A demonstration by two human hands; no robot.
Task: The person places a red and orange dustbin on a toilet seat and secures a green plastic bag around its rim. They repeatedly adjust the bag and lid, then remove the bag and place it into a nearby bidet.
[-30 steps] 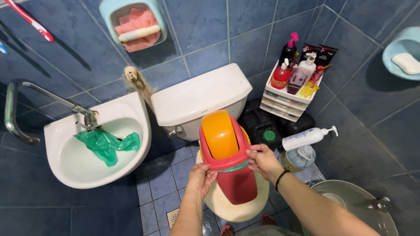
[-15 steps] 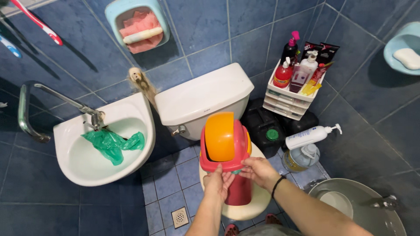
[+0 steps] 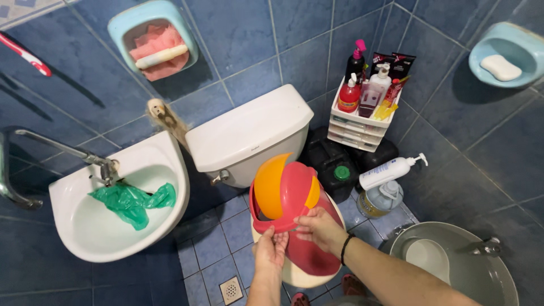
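Both hands are on the red bin lid with its orange flap — the left hand pinches the lid's front rim from below, while the right hand curls its fingers over the same rim. The lid sits tilted over the red bin, which stands on the closed toilet seat just in front of the white tank. Left of the tank, a green bag lies in the sink.

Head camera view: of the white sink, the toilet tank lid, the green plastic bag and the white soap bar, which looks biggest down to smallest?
1. White sink
2. Toilet tank lid, close to the sink in spread, so unsure
3. Green plastic bag
4. White soap bar, though farther away
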